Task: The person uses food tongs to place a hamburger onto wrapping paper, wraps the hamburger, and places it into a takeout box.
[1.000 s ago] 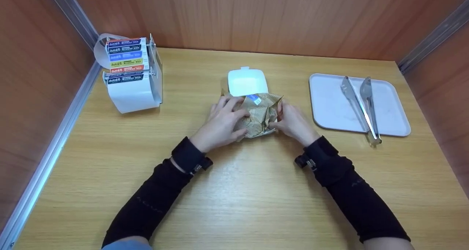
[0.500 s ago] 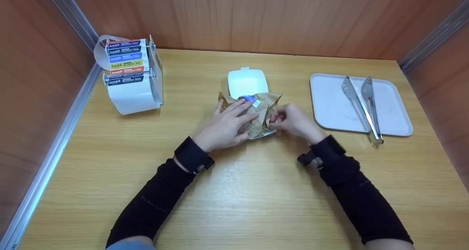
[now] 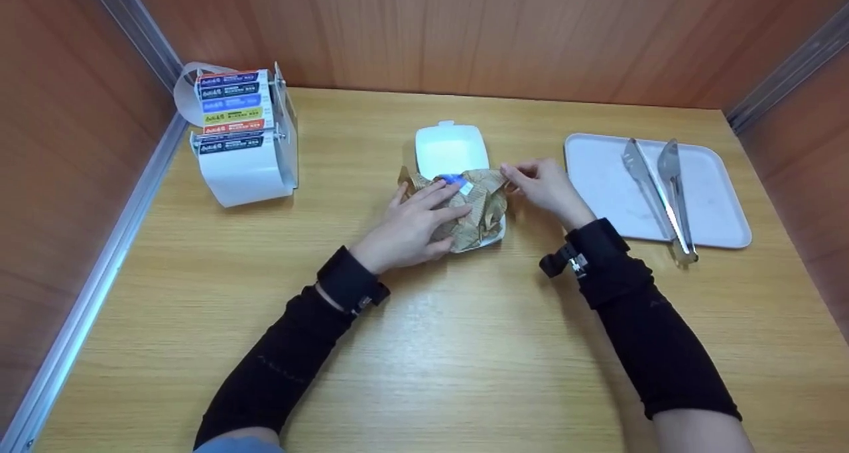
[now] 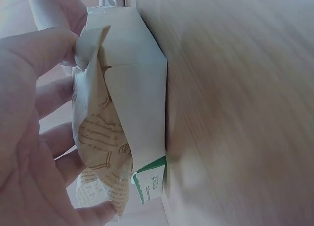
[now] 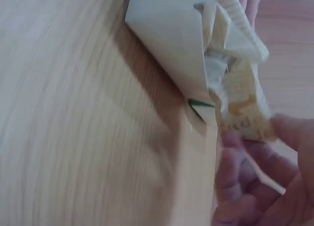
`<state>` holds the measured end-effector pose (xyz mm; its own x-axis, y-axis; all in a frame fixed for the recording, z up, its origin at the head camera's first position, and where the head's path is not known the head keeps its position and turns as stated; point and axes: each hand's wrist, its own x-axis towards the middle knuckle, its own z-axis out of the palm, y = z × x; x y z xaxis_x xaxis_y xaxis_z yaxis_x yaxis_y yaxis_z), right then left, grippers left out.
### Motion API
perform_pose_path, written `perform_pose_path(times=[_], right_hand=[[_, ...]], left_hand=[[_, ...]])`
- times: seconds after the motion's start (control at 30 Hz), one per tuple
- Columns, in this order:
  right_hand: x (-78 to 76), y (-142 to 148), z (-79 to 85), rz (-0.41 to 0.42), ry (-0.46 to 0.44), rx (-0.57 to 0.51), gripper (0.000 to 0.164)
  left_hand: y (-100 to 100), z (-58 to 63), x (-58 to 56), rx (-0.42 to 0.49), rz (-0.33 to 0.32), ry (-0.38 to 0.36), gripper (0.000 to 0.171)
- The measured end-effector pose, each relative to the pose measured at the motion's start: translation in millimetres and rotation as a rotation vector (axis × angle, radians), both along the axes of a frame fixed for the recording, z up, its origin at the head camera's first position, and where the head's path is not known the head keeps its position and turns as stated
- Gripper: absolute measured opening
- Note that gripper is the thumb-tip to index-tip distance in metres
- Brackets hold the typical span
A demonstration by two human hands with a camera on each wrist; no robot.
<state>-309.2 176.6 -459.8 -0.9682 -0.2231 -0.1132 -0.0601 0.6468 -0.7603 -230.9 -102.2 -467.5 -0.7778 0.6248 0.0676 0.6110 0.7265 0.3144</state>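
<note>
Brown printed wrapping paper (image 3: 491,207), crumpled into a packet, sits in a small white takeaway box (image 3: 452,149). The box's lid stands open behind it, and a blue and white label (image 3: 454,180) shows on the paper. My left hand (image 3: 406,233) rests over the packet's left half with its fingers spread. In the left wrist view, those fingers lie along the paper above the box's white wall (image 4: 140,108). My right hand (image 3: 549,191) pinches the paper's far right corner between thumb and fingers, also seen in the right wrist view. Whatever the paper wraps is hidden.
At the back left stands a white dispenser (image 3: 244,161) with several coloured label rolls. On the right lies a pale tray (image 3: 597,194) bearing metal tongs (image 3: 666,188), whose joined end overhangs its front edge. Wooden panels (image 3: 438,35) enclose the tabletop.
My right hand has let go of the packet's near right side and moved away from me to pinch its far right corner. My left hand has flattened and spread over the paper.
</note>
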Motion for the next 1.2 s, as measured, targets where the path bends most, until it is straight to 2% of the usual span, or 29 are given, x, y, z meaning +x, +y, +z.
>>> perform_pose_path(times=[0.2,0.4,0.5,0.63,0.77,0.87,1.0,1.1,1.2], right_hand=[[1.2,-5.0,-1.6,-0.021,-0.063,-0.036,0.034],[14.2,-16.8,0.7,0.004,-0.011,-0.002,0.030],[20.2,-22.8,0.2,0.007,0.018,0.010,0.021],[23.6,-27.4,-5.2,-0.023,0.061,0.073,0.011],[25.1,-35.0,-12.0,0.001,0.168,0.230,0.006],[24.4,-38.0,-11.5,0.073,0.230,0.319,0.009],[23.8,-32.0,-2.8,0.184,0.184,0.328,0.018],[31.1,-27.9,3.6,0.175,0.168,0.292,0.026],[42.3,-33.9,6.9,0.175,0.255,0.249,0.036]], left_hand=[[-1.1,-1.3,-0.6,0.011,-0.004,-0.001,0.061],[-2.9,-2.2,1.0,0.015,0.012,-0.026,0.060],[-2.4,-1.1,1.0,0.022,0.009,-0.022,0.059],[-0.5,0.0,0.5,0.019,-0.013,-0.016,0.059],[0.4,-0.7,0.5,0.011,-0.025,-0.014,0.059],[0.9,-0.8,0.2,0.012,-0.032,-0.007,0.058],[0.9,-0.9,-0.1,0.006,-0.030,-0.005,0.058],[0.9,-1.0,0.0,-0.002,-0.029,-0.003,0.058],[-0.8,-0.6,0.7,-0.006,-0.030,0.017,0.058]])
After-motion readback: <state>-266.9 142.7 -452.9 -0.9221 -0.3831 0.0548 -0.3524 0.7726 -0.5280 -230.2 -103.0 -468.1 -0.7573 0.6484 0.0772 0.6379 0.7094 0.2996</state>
